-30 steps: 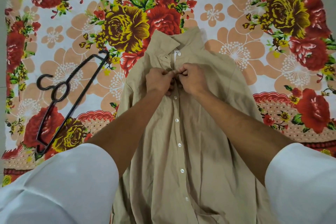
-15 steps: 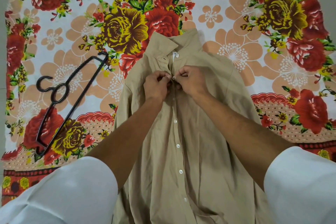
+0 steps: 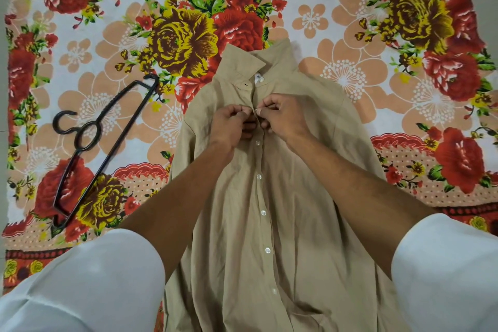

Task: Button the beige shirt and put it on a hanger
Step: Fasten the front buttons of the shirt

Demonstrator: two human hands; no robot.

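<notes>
Black hanger (image 3: 117,143), thin and rigid, lies aslant on a floral sheet (image 3: 80,62), well left of the shirt. Beige shirt (image 3: 296,237), soft and creased, lies flat at centre with its collar away from the person and its placket running toward them. Left hand (image 3: 233,122) and right hand (image 3: 283,116) each pinch a placket edge. Their fingertips meet at what seems the second button, mostly hidden. Small pale round buttons below look fastened.

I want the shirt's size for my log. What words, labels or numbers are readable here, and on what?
White neck label inside the collar of the beige shirt: small dark marks, too small to read.
Black hanger and floral sheet: no text visible.
</notes>
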